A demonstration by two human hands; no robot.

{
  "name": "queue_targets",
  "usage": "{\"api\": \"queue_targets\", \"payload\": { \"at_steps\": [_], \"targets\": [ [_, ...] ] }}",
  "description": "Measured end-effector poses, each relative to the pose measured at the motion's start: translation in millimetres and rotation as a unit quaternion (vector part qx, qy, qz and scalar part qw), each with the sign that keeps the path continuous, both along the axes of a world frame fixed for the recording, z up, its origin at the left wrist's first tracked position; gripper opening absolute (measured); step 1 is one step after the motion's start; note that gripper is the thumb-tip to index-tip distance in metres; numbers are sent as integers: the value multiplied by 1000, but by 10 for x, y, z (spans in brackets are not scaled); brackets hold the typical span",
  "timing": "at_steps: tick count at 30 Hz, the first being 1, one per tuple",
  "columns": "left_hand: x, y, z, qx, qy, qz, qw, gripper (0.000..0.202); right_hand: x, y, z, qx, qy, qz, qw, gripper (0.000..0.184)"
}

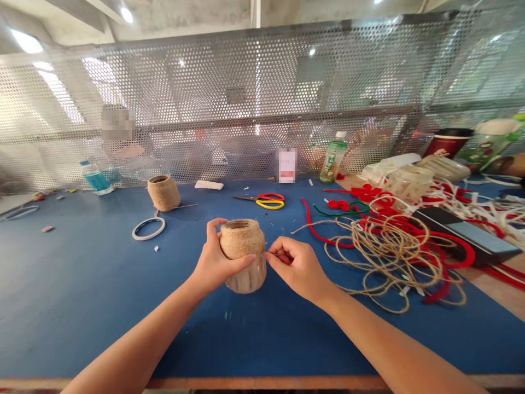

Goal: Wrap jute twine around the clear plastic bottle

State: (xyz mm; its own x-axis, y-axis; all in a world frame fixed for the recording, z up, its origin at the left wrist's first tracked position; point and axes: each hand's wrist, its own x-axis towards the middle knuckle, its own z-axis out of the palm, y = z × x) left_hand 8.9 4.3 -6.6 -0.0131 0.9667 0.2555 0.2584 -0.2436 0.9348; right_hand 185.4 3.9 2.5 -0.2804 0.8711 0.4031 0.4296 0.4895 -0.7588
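A glass jar [248,276] stands upright in front of me, its neck and upper part wound with jute twine [241,244] and its lower glass bare. My left hand [217,254] grips the jar from the left, thumb across the front and fingers behind. At the jar's right side, my right hand [295,262] is closed in a pinch on the twine; the pinched bit is mostly hidden by the fingers. A loose heap of jute twine [381,251] lies to the right of my right hand.
Beyond the jar lie scissors [268,201] with red and yellow handles. A twine-wrapped jar [164,194] and a white tape roll [149,229] are at left. Red fuzzy stems [463,251], a black box [467,235] and bottles [333,158] stand or lie around; perforated metal screen [229,126] behind.
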Motion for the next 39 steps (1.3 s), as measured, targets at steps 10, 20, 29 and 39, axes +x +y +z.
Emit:
{"api": "queue_targets", "payload": {
  "at_steps": [10,20,29,39],
  "targets": [
    [0,-1,-6,7,4,-3,1000,73,-14,10,-34,15,-13,-4,1000,14],
    [-39,24,-22,3,-14,-34,999,74,50,121,-79,-87,20,-5,996,20],
    [-62,24,-28,20,-12,-64,998,74,59,129,-10,-159,63,20,985,43],
    [-50,-1,-27,42,-42,-110,992,73,73,72,1,-156,107,76,979,50]
  ]
}}
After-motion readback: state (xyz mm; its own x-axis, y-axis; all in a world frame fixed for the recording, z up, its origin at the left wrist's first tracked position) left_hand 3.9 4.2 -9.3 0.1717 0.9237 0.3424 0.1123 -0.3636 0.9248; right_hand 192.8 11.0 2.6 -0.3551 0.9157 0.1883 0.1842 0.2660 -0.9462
